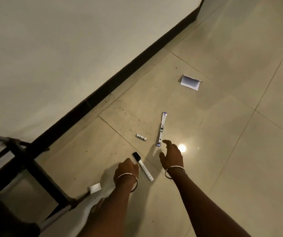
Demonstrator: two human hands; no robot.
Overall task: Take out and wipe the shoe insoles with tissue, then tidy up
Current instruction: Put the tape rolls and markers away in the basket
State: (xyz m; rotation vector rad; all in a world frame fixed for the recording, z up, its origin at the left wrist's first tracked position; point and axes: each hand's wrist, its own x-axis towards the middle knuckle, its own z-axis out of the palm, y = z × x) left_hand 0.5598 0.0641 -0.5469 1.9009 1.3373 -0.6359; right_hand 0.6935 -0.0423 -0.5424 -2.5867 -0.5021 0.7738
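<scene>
No shoe, insole or tissue is clearly in view. My left hand is low over the tiled floor, its fingers curled down against the side of a white marker with a black cap; whether it grips the marker is hidden. My right hand hovers with fingers spread and holds nothing, its fingertips just beside the lower end of a stapler that lies opened out flat. Both wrists wear bangles.
A small white printed tube lies left of the stapler. A folded white paper sits farther off, and a small white slip lies by a black metal frame at the left. A black skirting runs along the wall.
</scene>
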